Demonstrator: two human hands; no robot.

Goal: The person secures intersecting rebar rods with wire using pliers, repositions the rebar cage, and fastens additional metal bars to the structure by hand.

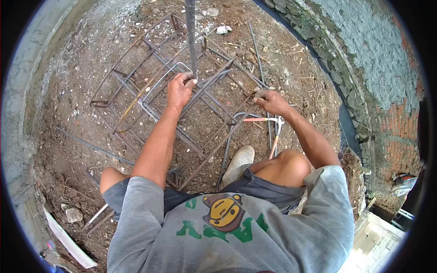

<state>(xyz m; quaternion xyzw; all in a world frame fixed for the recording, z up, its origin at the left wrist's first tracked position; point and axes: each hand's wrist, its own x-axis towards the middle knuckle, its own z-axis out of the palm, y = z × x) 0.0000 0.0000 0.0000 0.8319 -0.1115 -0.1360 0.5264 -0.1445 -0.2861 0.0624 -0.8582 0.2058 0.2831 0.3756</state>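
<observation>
A frame of brown rusty rebar (213,98), made of crossed rods and bent loops, lies on the ground before me. My left hand (179,92) is closed at the lower end of a long dark metal bar (191,38) that rises toward the top of the view. Its fingertips meet the bar just above the frame's crossing rods. At the frame's right corner, my right hand (271,103) pinches a rod with thumb and fingers. Close below that hand lies an orange and white tool (261,119) with two arms; its kind is unclear. Bent grey rods (154,91) lie within the frame's left half.
Loose rods (98,149) lie on the stony soil (68,136). My boot (239,163) stands beside the frame. On the right, a water-filled channel (348,111) runs along a stone and brick wall (393,125). A concrete edge (20,113) curves along the left.
</observation>
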